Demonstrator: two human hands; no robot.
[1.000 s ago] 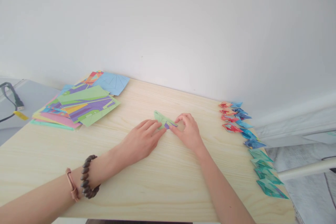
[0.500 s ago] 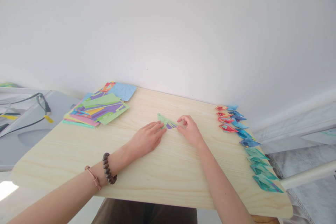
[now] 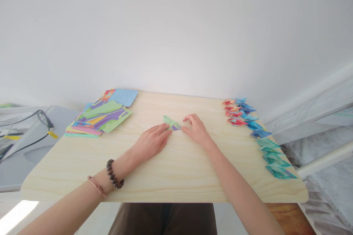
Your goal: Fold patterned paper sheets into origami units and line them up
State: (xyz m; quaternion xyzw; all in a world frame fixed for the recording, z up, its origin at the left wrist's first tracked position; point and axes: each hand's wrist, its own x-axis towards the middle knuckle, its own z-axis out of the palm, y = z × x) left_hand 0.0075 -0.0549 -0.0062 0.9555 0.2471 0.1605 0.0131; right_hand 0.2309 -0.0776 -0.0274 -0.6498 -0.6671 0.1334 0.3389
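Note:
A small piece of folded origami paper, light green with purple streaks, lies on the table in front of me. My left hand rests palm down, its fingers together holding the paper's left part against the tabletop and covering some of it. At the other end, my right hand has its thumb at the paper's right tip. The right index finger is bent and raised, apart from the thumb. Whether the right thumb presses the paper or only touches it, I cannot tell.
A loose pile of patterned origami sheets lies at the table's back left. Along the right edge stand rows of folded paper pieces in red, blue and green. Cables lie on a grey surface further left.
The view has shifted slightly, so the tabletop appears levelled. Both hands stay at the folded paper in much the same pose.

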